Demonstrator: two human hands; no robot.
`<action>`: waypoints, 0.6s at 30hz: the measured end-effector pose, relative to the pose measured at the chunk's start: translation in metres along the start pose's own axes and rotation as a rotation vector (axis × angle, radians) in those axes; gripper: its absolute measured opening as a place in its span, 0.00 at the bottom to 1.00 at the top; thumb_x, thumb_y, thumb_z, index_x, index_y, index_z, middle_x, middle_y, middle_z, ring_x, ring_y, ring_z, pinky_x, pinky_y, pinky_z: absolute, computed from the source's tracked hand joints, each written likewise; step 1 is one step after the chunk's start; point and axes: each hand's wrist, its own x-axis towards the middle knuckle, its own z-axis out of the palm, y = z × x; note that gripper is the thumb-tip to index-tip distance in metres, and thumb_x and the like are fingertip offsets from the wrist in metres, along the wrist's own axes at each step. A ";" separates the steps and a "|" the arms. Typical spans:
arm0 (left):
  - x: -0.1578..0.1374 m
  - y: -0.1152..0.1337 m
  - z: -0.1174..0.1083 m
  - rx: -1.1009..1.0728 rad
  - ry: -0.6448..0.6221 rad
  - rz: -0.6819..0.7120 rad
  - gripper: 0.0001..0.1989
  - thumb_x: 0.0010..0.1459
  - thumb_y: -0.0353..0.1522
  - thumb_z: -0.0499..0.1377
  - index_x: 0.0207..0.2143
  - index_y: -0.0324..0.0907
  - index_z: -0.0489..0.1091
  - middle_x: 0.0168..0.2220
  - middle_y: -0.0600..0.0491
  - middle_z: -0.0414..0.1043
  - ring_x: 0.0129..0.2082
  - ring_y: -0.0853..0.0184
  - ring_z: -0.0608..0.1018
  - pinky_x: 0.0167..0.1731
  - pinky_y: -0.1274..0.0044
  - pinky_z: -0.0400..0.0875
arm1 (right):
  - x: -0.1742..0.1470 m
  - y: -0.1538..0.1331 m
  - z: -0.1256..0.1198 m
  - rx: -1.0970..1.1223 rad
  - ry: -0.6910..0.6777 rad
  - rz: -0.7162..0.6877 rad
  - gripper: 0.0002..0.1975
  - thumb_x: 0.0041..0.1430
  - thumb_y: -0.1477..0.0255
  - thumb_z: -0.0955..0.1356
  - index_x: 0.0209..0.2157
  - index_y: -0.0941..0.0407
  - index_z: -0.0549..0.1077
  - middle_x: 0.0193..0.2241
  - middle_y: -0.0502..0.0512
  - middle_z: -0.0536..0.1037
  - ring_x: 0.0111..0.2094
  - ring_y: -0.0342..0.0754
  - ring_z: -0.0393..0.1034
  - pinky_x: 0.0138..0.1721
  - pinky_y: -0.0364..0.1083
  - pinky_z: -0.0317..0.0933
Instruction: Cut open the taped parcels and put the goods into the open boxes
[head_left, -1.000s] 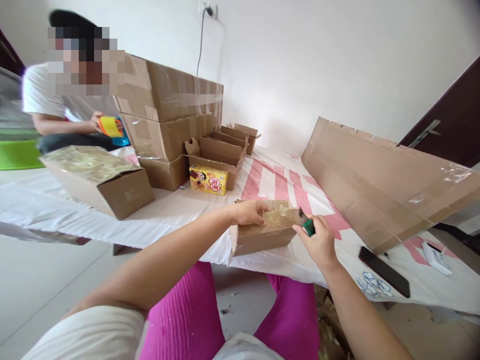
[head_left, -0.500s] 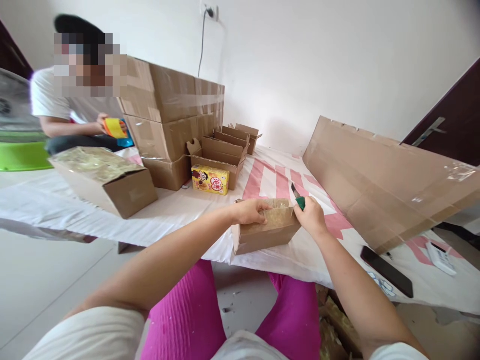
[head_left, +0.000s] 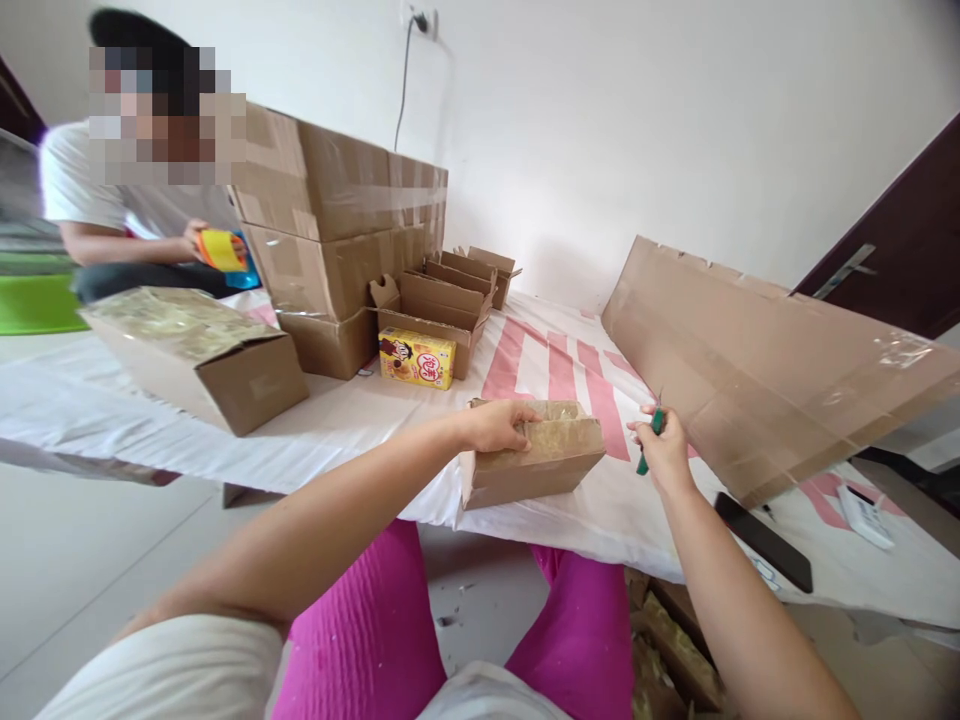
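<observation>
A small cardboard box (head_left: 536, 474) with tape over its top lies at the front edge of the cloth-covered surface. My left hand (head_left: 501, 427) grips its top, the fingers at a slit between the taped flaps. To the right of the box, held up off the cloth, is a green utility knife (head_left: 651, 440). My right hand (head_left: 667, 452) is closed on its handle, with the thin blade pointing up and away from me. The blade is apart from the box. What lies inside the box is hidden.
A yellow printed carton (head_left: 417, 359) stands before several open cardboard boxes (head_left: 435, 300). Stacked taped boxes (head_left: 352, 195) rise at the left, near a taped box (head_left: 251, 385). A co-worker (head_left: 142, 215) holds a tape dispenser (head_left: 225, 252). At right are a cardboard sheet (head_left: 750, 350) and phone (head_left: 765, 540).
My right hand has moved right, away from the box, carrying the knife, which now stands more upright. My left hand stays on the box.
</observation>
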 end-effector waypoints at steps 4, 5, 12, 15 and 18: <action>0.000 0.004 0.000 0.059 0.018 0.017 0.28 0.50 0.31 0.60 0.55 0.40 0.67 0.48 0.51 0.76 0.46 0.60 0.76 0.47 0.74 0.68 | -0.027 -0.022 0.000 0.261 -0.114 -0.026 0.11 0.44 0.74 0.64 0.33 0.54 0.64 0.25 0.47 0.75 0.22 0.41 0.68 0.25 0.41 0.63; 0.000 0.006 -0.001 0.089 0.026 0.016 0.27 0.51 0.31 0.60 0.55 0.40 0.67 0.49 0.50 0.75 0.47 0.60 0.76 0.48 0.74 0.67 | -0.032 -0.026 0.001 0.296 -0.150 -0.011 0.10 0.43 0.74 0.64 0.32 0.54 0.64 0.23 0.46 0.73 0.20 0.40 0.66 0.23 0.41 0.62; -0.032 0.047 0.027 0.695 0.298 0.164 0.16 0.56 0.25 0.53 0.48 0.37 0.70 0.38 0.45 0.77 0.40 0.57 0.77 0.43 0.67 0.66 | -0.056 -0.023 0.001 0.352 -0.260 0.137 0.10 0.45 0.71 0.65 0.33 0.55 0.65 0.24 0.47 0.74 0.19 0.40 0.63 0.21 0.41 0.59; -0.051 0.049 0.064 0.931 0.344 0.329 0.13 0.59 0.23 0.50 0.42 0.35 0.71 0.33 0.44 0.74 0.37 0.58 0.75 0.41 0.65 0.65 | -0.069 -0.010 -0.010 0.316 -0.211 0.183 0.12 0.46 0.69 0.67 0.34 0.56 0.67 0.26 0.49 0.74 0.22 0.41 0.66 0.22 0.41 0.60; -0.060 0.026 0.095 1.012 0.379 0.340 0.13 0.60 0.26 0.52 0.45 0.36 0.71 0.47 0.39 0.71 0.42 0.55 0.72 0.39 0.65 0.65 | -0.084 0.007 -0.025 0.318 -0.142 0.237 0.12 0.46 0.67 0.68 0.34 0.56 0.67 0.28 0.50 0.74 0.21 0.40 0.64 0.22 0.41 0.59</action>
